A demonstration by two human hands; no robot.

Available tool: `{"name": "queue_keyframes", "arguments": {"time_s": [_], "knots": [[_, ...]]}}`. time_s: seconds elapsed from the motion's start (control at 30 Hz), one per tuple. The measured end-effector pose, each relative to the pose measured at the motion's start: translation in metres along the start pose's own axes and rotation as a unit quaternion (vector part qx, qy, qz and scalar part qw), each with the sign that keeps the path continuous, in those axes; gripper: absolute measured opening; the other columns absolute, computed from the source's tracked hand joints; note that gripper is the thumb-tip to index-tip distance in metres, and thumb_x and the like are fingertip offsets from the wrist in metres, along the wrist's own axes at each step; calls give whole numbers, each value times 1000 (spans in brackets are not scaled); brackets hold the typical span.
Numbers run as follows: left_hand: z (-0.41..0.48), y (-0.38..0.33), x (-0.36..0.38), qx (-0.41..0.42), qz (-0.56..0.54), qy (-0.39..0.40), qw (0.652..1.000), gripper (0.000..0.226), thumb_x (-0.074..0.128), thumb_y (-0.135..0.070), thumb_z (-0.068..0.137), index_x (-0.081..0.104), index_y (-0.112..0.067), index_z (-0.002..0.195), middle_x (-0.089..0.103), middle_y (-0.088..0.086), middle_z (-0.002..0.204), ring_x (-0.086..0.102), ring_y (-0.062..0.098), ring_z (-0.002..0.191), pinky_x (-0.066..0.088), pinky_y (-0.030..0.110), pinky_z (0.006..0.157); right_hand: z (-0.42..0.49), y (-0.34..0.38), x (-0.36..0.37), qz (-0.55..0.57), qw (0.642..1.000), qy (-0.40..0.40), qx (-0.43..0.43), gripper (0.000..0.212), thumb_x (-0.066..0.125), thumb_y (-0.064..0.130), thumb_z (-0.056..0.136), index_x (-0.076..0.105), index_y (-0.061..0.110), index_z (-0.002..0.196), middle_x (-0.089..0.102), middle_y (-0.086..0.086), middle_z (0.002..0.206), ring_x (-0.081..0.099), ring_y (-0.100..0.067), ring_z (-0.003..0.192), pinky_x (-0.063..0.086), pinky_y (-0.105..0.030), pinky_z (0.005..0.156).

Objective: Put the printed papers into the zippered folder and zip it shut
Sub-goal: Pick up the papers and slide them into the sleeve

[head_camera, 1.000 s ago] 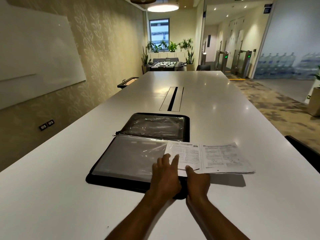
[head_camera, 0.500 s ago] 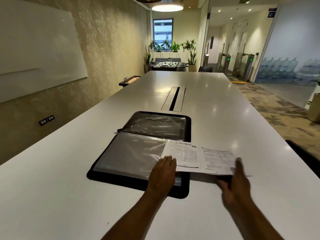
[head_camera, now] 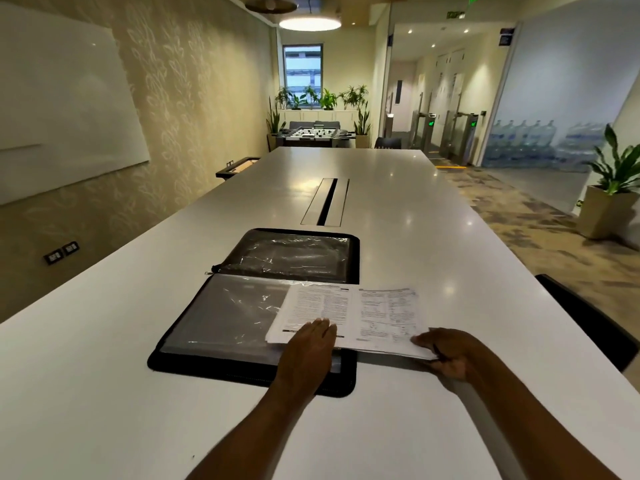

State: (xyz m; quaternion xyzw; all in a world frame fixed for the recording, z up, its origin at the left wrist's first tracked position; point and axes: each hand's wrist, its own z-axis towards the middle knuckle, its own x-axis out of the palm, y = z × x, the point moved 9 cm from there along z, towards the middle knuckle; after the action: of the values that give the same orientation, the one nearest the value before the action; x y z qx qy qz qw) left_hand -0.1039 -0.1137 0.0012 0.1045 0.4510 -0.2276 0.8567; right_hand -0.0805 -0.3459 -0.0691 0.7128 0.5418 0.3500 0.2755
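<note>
Centrally, one zippered folder (head_camera: pixel 221 327) lies open flat on one white table (head_camera: pixel 104 393), its two halves lined with clear plastic. One stack of printed papers (head_camera: pixel 349 313) rests across the folder's near half, overhanging its right edge. The left hand (head_camera: pixel 308 348) presses flat, fingers straight, on the stack above the folder's near-right corner. The right hand (head_camera: pixel 450 355), just right of the folder, pinches the stack's corner.

- The zippered folder (head_camera: pixel 221 323) is laid open on the bench (head_camera: pixel 398 202).
- The printed papers (head_camera: pixel 349 313) are spread across its right edge.
- They are pressed flat by the left grip (head_camera: pixel 306 344) at the folder's near-right corner.
- Their corner is pinched by the right grip (head_camera: pixel 450 355) beside the folder.
</note>
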Motion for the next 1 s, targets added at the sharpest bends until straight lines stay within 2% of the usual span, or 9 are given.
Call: {"name": "queue_keyframes", "arguments": {"time_s": [0.07, 0.13, 0.3, 0.43, 0.6, 0.7, 0.8, 0.93, 1.0], "knots": [[0, -1, 0, 8, -4, -1, 1000, 45, 93, -9, 50, 74, -4, 91, 75, 13, 91, 72, 26, 84, 59, 32, 75, 3, -8, 26, -19, 999, 26, 7, 20, 57, -12, 87, 64, -1, 102, 74, -18, 91, 69, -30, 83, 61, -38, 50], [-1, -1, -1, 13, -14, -2, 1000, 46, 94, -13, 50, 74, -4, 90, 74, 12, 89, 72, 25, 82, 58, 30, 73, 6, -13, 48, -25, 999, 43, 9, 24, 57, -10, 87, 64, -1, 108, 72, -18, 102, 70, -29, 84, 63, -38, 58], [-6, 3, 1, 6, -21, -10, 1000, 45, 93, -10, 51, 74, -4, 92, 75, 13, 92, 73, 26, 84, 58, 31, 74, 9, -5, 57, 0, 998, 59, -1, 15, 57, 2, 91, 62, -4, 104, 76, -20, 87, 74, -29, 65, 58, -34, 46], [-8, 3, 7, 1, -24, -8, 1000, 47, 93, -14, 53, 74, -4, 95, 74, 13, 96, 72, 26, 88, 59, 32, 77, 16, 6, 38, -9, 1000, 1, -20, 19, 57, -3, 89, 59, -9, 107, 70, -25, 96, 71, -29, 58, 54, -26, 40], [-10, 3, 9, 4, -34, -21, 999, 45, 91, -16, 60, 72, -4, 99, 74, 12, 99, 71, 25, 91, 58, 31, 81, 20, 9, 61, -33, 999, 10, -15, 9, 55, -6, 90, 60, -8, 98, 73, -20, 70, 71, -29, 53, 56, -29, 39], [-11, 3, 9, 7, -33, -26, 999, 45, 91, -16, 60, 72, -5, 100, 74, 12, 100, 71, 24, 93, 58, 31, 83, 23, 7, 86, -44, 999, 32, -1, 8, 51, -4, 94, 58, -6, 93, 71, -17, 57, 64, -21, 37, 47, -23, 32], [-10, 3, 7, 10, -33, -38, 999, 44, 89, -11, 59, 73, -6, 100, 74, 11, 99, 71, 23, 91, 58, 30, 82, 27, 5, 108, -58, 997, 47, 0, 8, 51, -2, 95, 57, -6, 93, 65, -14, 48, 58, -17, 31, 48, -23, 34], [-11, 2, 5, 16, -38, -52, 998, 43, 88, -8, 61, 73, -5, 101, 74, 12, 98, 71, 23, 90, 59, 30, 80, 34, 5, 125, -114, 993, 25, -6, 9, 59, 1, 92, 63, -4, 99, 72, -17, 75, 66, -19, 49, 50, -22, 38], [-12, 3, 5, 16, -44, -55, 997, 43, 88, -7, 62, 73, -4, 103, 74, 12, 99, 71, 23, 91, 59, 31, 80, 34, 5, 130, -120, 992, 21, -9, 9, 59, 3, 92, 64, -3, 98, 71, -13, 66, 64, -16, 41, 47, -20, 35]]}}
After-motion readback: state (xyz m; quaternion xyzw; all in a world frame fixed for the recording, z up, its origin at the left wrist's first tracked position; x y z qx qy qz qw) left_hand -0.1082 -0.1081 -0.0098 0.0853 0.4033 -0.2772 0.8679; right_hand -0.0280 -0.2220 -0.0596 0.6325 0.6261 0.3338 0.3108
